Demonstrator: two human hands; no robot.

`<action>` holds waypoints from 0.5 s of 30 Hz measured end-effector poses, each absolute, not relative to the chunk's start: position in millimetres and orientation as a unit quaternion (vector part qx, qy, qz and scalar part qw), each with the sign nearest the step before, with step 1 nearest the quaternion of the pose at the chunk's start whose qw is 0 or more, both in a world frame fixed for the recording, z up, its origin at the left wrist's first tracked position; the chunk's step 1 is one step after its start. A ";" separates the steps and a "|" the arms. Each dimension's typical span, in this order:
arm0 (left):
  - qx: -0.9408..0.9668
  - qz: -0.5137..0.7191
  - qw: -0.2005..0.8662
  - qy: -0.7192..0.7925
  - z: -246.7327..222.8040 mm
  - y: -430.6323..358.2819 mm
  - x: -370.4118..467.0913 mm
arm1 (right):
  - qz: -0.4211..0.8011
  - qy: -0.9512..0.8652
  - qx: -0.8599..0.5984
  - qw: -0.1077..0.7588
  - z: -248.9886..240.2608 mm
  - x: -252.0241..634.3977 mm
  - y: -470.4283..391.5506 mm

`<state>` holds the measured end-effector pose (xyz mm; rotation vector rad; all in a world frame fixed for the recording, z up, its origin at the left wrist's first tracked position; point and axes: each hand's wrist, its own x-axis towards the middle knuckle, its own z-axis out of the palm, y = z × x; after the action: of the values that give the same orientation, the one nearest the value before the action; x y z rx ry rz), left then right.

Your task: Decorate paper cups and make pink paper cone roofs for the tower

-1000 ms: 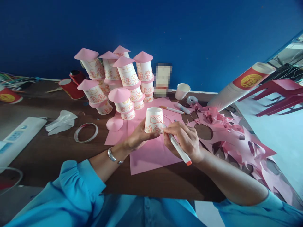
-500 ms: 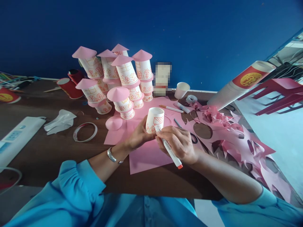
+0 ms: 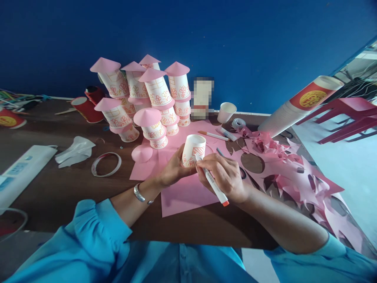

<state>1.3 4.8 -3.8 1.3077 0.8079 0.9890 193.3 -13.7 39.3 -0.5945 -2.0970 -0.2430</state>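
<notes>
The white paper cup (image 3: 189,148) gripped by the left hand (image 3: 173,170) has been turned, bringing its red hatching (image 3: 199,151) to the right hand's (image 3: 227,176) pinched white marker (image 3: 215,186).

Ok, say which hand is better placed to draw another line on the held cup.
Probably the right hand: it grips the marker, pointed at the cup. The left hand is busy holding that cup.
</notes>
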 end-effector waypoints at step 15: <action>0.525 0.453 0.666 0.274 -7.3 10.4 4.3 | -0.092 -0.848 -0.261 0.452 37.3 194.8 -14.4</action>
<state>4.3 10.4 -7.3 1.1848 0.6193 1.0226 194.8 -14.4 37.3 -0.6439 -2.0943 -0.2260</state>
